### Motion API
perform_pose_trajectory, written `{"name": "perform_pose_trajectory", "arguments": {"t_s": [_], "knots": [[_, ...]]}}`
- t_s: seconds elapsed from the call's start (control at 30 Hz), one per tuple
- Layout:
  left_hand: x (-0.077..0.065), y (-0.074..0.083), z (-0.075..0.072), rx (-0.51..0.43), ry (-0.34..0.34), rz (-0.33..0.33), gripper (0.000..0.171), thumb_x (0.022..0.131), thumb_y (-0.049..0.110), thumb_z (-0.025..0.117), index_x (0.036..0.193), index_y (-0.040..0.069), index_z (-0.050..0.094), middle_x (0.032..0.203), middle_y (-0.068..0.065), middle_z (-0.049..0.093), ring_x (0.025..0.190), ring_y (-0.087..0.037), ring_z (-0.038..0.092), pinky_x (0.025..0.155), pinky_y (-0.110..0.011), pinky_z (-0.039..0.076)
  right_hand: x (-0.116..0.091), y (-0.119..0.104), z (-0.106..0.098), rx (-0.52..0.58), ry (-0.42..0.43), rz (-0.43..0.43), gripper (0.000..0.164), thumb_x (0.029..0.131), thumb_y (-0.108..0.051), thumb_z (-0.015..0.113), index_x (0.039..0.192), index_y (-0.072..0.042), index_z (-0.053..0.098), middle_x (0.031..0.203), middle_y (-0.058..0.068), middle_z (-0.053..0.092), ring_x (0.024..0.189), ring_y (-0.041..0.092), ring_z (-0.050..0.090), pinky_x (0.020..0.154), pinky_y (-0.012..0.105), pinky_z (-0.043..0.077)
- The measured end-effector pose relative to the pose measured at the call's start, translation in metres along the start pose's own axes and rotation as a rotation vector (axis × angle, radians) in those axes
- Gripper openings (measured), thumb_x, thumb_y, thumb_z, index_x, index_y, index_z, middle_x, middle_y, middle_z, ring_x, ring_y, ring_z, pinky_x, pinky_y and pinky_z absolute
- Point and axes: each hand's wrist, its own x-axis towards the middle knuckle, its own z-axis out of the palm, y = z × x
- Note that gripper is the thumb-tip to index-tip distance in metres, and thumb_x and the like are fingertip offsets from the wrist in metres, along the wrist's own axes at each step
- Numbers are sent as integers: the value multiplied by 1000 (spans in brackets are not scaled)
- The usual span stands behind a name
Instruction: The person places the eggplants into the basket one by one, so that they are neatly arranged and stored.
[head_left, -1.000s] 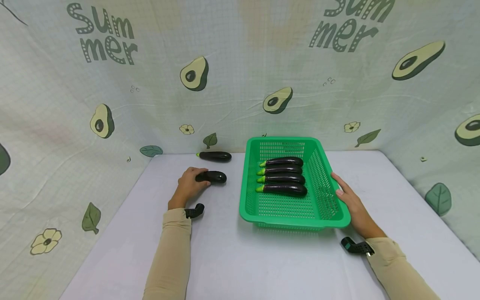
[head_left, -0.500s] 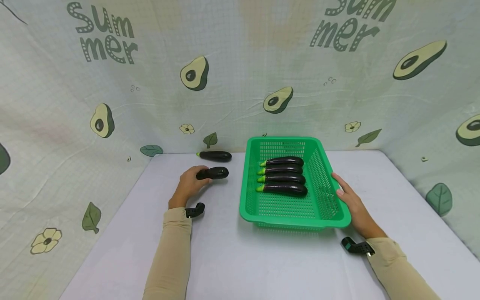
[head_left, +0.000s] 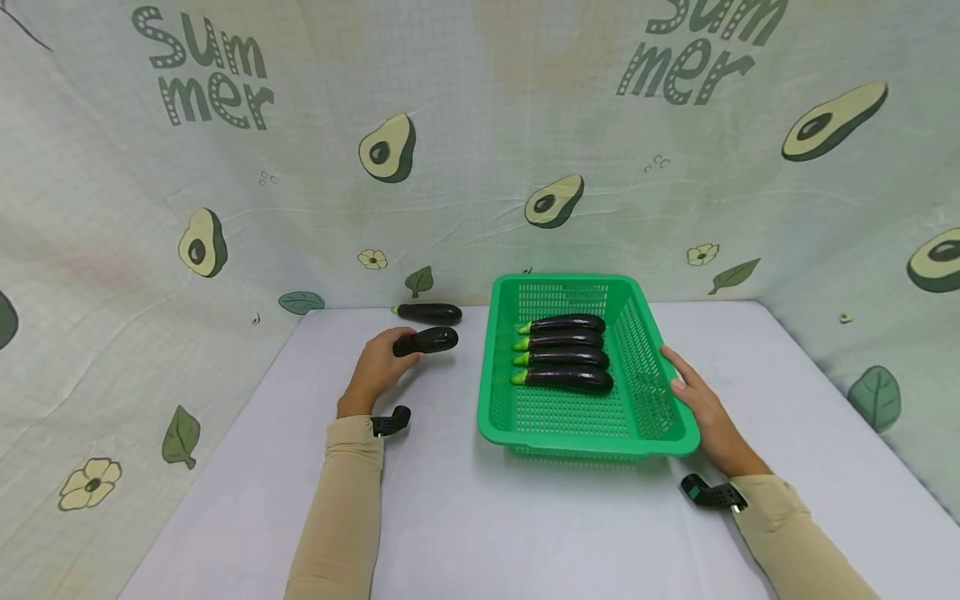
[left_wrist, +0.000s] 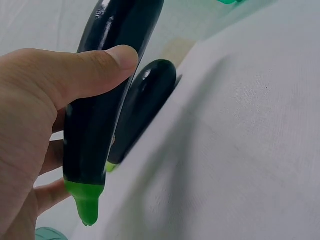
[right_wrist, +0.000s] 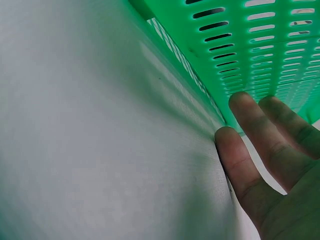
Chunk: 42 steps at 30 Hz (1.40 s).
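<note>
Basket (head_left: 585,445) holds four eggplants (head_left: 566,339), left hand (head_left: 377,367) one, table (head_left: 435,508) one.

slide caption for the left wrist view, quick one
Left hand holding an eggplant above a white table, where another eggplant lies.

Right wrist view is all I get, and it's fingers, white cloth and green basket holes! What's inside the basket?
Observer: The head view shows four eggplants lying side by side in the basket.
Operator: Ooh! And what's going on over on the left?
Observer: Over there, outside the basket, the left hand grips another eggplant.
</note>
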Motion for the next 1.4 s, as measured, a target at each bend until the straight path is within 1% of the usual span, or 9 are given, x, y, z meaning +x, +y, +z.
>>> {"name": "perform_pose_trajectory", "arguments": {"t_s": [0.17,0.3,0.4,0.63,0.77,0.9,1.03,1.23,1.4], "knots": [[0,4,0,16,-7,10,48,89,29,79,130,9,64,129,-13,63,119,-31,57,103,-52,42,-1,0,1,-3,0,0,54,110,-34,30,162,-31,16,165,16,11,134,8,28,92,11,31],[1,10,-2,22,-6,28,50,89,33,78,130,8,64,130,-12,63,119,-30,57,103,-51,43,0,1,1,-4,1,-4,53,111,-34,30,162,-31,16,165,16,12,133,5,28,92,11,32],[2,17,-4,19,1,46,51,89,35,78,130,8,65,131,-12,63,120,-30,57,103,-50,43,0,1,1,-6,1,-6,53,111,-33,29,162,-31,16,165,16,12,134,5,28,92,11,31],[3,30,-10,14,8,49,54,90,41,76,132,10,64,135,-12,61,124,-30,55,104,-51,42,-2,-2,0,-4,2,-12,53,111,-31,29,162,-29,16,164,17,12,131,5,30,91,11,33],[5,36,-11,9,10,67,56,91,44,74,134,11,63,137,-10,60,124,-29,54,104,-50,42,-2,-3,-2,-9,5,-12,53,111,-31,29,162,-29,15,164,18,13,129,4,32,91,11,34],[6,42,-13,7,11,93,56,92,44,73,135,11,62,137,-10,60,122,-28,55,103,-49,42,-2,-3,-2,-2,3,-21,54,111,-30,29,163,-27,15,163,20,13,128,5,33,90,11,35],[6,48,-13,9,6,104,56,92,43,73,136,10,61,137,-11,59,120,-28,55,102,-50,43,-1,-3,-2,11,0,-20,54,111,-29,29,163,-26,15,163,20,13,128,5,33,90,11,35],[5,55,-12,-21,-27,131,54,92,42,73,135,10,63,133,-11,61,114,-28,57,98,-49,46,0,-2,0,7,0,-16,54,111,-29,29,163,-27,15,164,18,13,128,4,32,90,10,34],[5,59,-12,-45,-39,150,52,93,42,72,134,11,63,133,-10,62,112,-26,58,96,-48,47,0,-2,0,-7,4,-16,54,111,-30,29,163,-28,15,164,17,13,130,3,31,90,10,33]]}}
